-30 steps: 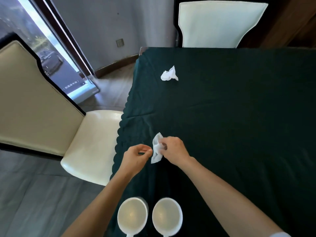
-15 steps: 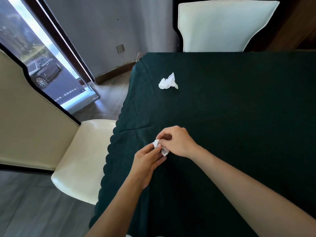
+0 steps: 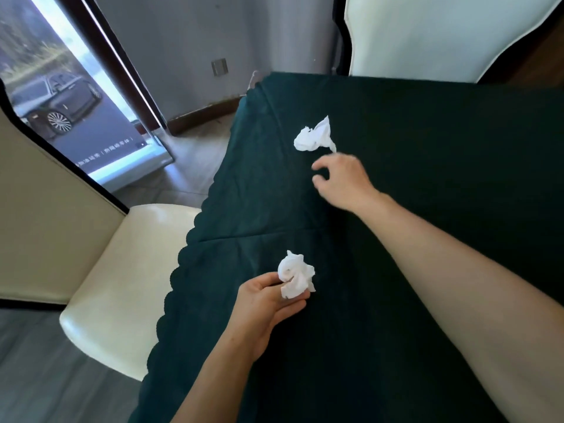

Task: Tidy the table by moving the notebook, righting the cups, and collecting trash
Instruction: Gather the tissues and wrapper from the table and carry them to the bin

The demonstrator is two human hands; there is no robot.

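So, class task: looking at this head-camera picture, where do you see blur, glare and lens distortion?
Head view: the right hand is motion-blurred at the fingertips near the far tissue; the left hand and its held tissue are sharper; glare on the chair seat; wide-angle bending at the window frame.

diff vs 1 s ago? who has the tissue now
The right hand let go of the crumpled tissue and reached forward, open, toward the far tissue. The left hand took over the first one. Far tissue unmoved on the tablecloth.
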